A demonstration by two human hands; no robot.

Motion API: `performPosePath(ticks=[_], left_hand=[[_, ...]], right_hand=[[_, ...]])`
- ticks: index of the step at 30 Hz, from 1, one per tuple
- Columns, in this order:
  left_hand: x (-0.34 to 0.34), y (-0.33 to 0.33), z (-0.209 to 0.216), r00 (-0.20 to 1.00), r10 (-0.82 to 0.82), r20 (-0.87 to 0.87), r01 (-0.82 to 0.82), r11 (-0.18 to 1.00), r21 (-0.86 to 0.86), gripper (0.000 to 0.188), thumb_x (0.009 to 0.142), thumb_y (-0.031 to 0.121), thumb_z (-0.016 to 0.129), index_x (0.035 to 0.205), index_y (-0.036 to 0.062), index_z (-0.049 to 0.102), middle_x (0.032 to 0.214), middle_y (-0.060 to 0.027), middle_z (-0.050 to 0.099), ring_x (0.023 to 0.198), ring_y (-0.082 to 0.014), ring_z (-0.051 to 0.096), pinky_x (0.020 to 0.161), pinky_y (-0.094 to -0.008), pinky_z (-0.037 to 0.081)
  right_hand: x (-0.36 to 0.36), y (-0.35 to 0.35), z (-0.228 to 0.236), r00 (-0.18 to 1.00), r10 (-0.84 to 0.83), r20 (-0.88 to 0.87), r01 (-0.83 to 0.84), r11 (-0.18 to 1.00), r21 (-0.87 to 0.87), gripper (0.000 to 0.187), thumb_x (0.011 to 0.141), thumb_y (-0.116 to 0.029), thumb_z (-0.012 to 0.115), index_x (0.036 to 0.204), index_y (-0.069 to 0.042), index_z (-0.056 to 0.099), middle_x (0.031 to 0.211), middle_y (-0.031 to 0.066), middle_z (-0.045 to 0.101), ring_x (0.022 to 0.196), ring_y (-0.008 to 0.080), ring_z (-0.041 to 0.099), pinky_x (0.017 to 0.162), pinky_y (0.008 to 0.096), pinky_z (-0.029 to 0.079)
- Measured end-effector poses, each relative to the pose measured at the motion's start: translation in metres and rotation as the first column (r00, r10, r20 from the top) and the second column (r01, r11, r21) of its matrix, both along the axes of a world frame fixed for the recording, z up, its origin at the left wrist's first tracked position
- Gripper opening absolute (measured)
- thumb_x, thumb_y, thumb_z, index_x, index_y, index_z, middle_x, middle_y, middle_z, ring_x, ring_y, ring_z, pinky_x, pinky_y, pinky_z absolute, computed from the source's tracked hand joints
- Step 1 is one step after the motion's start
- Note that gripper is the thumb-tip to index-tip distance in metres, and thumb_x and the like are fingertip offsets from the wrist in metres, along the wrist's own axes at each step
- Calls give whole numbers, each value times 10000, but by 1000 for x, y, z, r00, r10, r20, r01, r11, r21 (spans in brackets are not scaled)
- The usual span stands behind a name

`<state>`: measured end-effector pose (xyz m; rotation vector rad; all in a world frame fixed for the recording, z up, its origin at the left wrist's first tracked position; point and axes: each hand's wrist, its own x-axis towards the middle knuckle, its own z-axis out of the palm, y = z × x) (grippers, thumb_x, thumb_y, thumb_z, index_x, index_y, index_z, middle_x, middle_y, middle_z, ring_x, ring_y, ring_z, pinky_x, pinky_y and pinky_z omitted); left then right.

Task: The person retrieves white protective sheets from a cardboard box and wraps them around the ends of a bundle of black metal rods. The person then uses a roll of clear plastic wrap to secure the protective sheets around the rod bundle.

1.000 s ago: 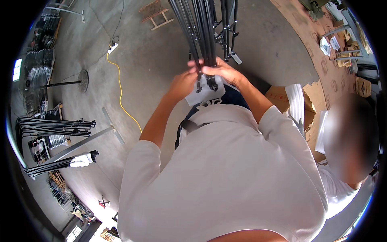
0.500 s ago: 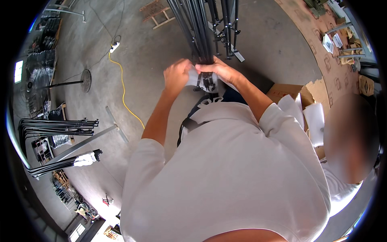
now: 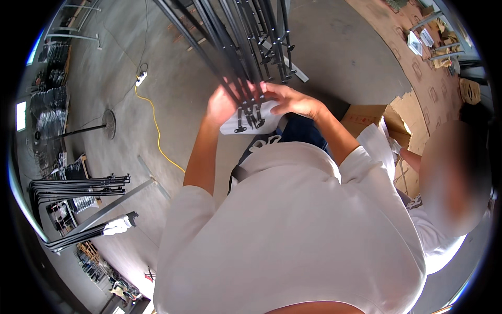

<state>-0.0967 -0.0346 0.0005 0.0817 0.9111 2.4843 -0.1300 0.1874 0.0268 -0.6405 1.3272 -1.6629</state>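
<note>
Clock read from mid view: a loose bundle of blk metal tubes (image 3: 230, 57) is sitting at 12 o'clock, fanning out twd 11 & 12; their lower ends, w/ small blk end fittings (image 3: 250, 118), are pointing back twd the wearer & showing over a wht sheet (image 3: 270, 116); contact btwn fittings & sheet isn't reading clearly. L hand (image 3: 222, 107) is sitting at 11 o'clock on the bundle's left side, its fingers showing partly behind the tubes & blurring; can't tell if it's gripping; R hand (image 3: 295, 99) is staying apart at 1 o'clock, thumb & fingers spread w/ a gap btwn, fingertips lying right by the bundle's right edge.

More blk tubes w/ clips (image 3: 273, 39) are standing just beyond, btwn 12 & 1; a yellow cord (image 3: 155, 120) is curving down at 10 o'clock from a wht power strip (image 3: 141, 79); a round-based floor stand (image 3: 108, 124) is standing btwn 9 & 10; bent blk tubes (image 3: 78, 188) are hanging on a grey metal rack (image 3: 117, 203) nr 9, & another bunch w/ a wht wrap (image 3: 117, 225) is hanging at 8.

An open cardboard box (image 3: 363, 116) is sitting nr 2; a co-worker's forearm (image 3: 411, 158) is extending beside it at 3, the co-worker's wht sleeve (image 3: 439, 246) showing at 4; a reddish patterned floor covering (image 3: 415, 73) is running along 2.
</note>
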Motion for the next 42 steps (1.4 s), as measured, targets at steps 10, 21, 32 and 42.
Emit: performPosePath(ticks=[10, 21, 32, 42], left_hand=[[-25, -7, 23, 999, 23, 40, -12, 964, -265, 865, 809, 648, 135, 1103, -98, 459, 1022, -231, 544, 1003, -340, 506, 928, -418, 345], [-61, -13, 5, 971, -125, 203, 212, 841, -498, 486, 848, 279, 518, 1248, 54, 360, 872, -101, 562, 701, -158, 548, 653, -254, 452], [-76, 5, 5, 938, -237, 251, 344, 585, -734, 395, 821, 259, 568, 1131, 55, 432, 806, -65, 523, 605, -143, 536, 554, -244, 441], [-96, 19, 0, 817, -576, -3, 327, 468, -821, 254, 816, 191, 552, 982, 9, 612, 908, -75, 611, 866, -165, 542, 793, -271, 418]], right_hand=[[-72, -40, -94, 746, -611, -265, 661, 637, 396, 433, 713, -90, 516, 1134, 5, 495, 868, 214, 604, 854, 302, 592, 765, 338, 450], [-90, -68, -85, 760, -311, -570, 595, 686, 420, 258, 694, -137, 559, 929, -53, 625, 924, 199, 595, 874, 336, 575, 787, 376, 458], [-56, -52, -64, 795, -338, -504, 564, 719, 406, 244, 696, -203, 631, 828, -8, 565, 808, 162, 618, 812, 293, 602, 713, 372, 467], [6, -3, -40, 650, -255, -716, 601, 749, 279, 173, 762, -199, 603, 838, -62, 530, 791, 115, 610, 822, 287, 579, 844, 419, 371]])
